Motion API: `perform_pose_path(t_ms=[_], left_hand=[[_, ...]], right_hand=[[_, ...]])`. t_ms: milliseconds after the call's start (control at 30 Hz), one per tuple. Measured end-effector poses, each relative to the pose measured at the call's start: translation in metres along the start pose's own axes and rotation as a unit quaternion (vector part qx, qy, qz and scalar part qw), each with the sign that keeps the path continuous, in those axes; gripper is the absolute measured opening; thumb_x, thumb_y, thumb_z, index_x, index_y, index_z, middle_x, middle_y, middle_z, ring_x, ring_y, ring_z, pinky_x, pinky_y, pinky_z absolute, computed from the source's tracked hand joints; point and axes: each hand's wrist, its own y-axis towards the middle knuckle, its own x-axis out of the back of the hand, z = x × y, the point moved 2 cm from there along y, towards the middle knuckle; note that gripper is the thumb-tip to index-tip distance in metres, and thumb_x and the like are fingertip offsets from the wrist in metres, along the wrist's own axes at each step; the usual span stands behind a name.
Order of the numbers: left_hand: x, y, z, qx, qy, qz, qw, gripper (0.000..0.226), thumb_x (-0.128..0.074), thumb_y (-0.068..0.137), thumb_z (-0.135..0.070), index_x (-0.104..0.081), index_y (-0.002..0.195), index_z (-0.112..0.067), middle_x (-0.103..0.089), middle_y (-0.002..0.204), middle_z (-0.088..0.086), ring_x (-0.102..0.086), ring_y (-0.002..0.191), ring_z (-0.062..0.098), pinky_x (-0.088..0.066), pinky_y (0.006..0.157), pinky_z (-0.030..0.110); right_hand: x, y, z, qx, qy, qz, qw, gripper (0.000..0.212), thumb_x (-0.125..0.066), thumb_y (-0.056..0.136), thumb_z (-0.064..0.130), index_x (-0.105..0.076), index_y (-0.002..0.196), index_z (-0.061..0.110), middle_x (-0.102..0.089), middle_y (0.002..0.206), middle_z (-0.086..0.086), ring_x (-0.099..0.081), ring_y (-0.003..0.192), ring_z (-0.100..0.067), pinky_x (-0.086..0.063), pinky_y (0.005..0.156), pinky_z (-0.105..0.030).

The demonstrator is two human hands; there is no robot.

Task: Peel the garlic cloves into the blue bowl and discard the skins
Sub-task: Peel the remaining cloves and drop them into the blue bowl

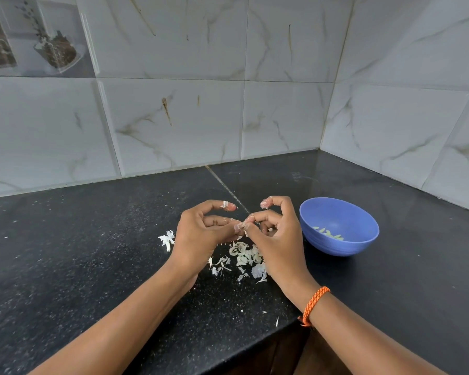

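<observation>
I have both hands over the dark surface (92, 253), left hand (201, 236) and right hand (279, 239) pinching one garlic clove (241, 226) between their fingers. Blue bowl (339, 227) sits at three o'clock. I'd strip the skin onto the skins (244, 257) below, gently.

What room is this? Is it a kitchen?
Most likely a kitchen. There is a dark stone counter in a corner of marble-look wall tiles, and garlic skins lie scattered beside a blue bowl with a few peeled cloves in it.
</observation>
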Motion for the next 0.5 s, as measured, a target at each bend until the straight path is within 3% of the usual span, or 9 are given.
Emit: perform_pose_path(t_ms=[133,200,333,433,500], left_hand=[[0.0022,0.0008,-0.0001,-0.006,-0.009,-0.002,1.0,0.035,-0.082,0.09,0.004,-0.07,0.122,-0.006,-0.081,0.092,0.021,-0.082,0.092,0.035,-0.066,0.091,0.04],[0.0033,0.0017,0.0012,-0.006,-0.007,-0.009,1.0,0.035,-0.081,0.091,0.004,-0.069,0.122,-0.006,-0.081,0.092,0.021,-0.082,0.091,0.035,-0.066,0.091,0.042],[0.0034,0.0016,0.0029,-0.01,-0.006,-0.011,1.0,0.032,-0.082,0.092,0.002,-0.071,0.12,-0.008,-0.08,0.091,0.022,-0.081,0.09,0.039,-0.065,0.091,0.049],[0.0017,0.0004,0.0021,-0.014,-0.003,-0.005,1.0,0.032,-0.084,0.089,0.0,-0.073,0.118,-0.01,-0.08,0.091,0.021,-0.081,0.088,0.039,-0.066,0.089,0.047],[0.0015,0.0007,0.0022,-0.013,0.0,-0.006,1.0,0.035,-0.084,0.088,0.002,-0.072,0.119,-0.01,-0.08,0.092,0.021,-0.081,0.089,0.038,-0.066,0.089,0.045]], right_hand=[[0.0022,0.0026,-0.0025,-0.013,0.016,-0.003,1.0,0.038,-0.075,0.092,0.005,-0.051,0.11,0.029,-0.076,0.09,0.0,-0.057,0.073,-0.028,-0.047,0.07,-0.031],[0.0039,0.0045,-0.003,-0.009,0.012,-0.004,1.0,0.033,-0.067,0.097,0.0,-0.052,0.113,0.025,-0.076,0.09,0.002,-0.061,0.076,-0.017,-0.045,0.074,-0.026],[0.0073,0.0044,0.0007,0.025,-0.052,0.023,0.998,0.025,-0.049,0.107,0.002,-0.053,0.119,0.024,-0.075,0.09,0.005,-0.061,0.076,-0.011,-0.046,0.073,-0.028],[0.0054,0.0019,0.0033,0.042,-0.078,0.031,0.996,0.022,-0.059,0.105,0.009,-0.053,0.118,0.025,-0.072,0.082,0.002,-0.06,0.066,-0.014,-0.049,0.064,-0.035],[0.0041,0.0013,0.004,0.056,-0.094,0.028,0.994,0.028,-0.067,0.099,0.008,-0.054,0.117,0.025,-0.071,0.083,0.006,-0.063,0.072,-0.017,-0.053,0.066,-0.037]])
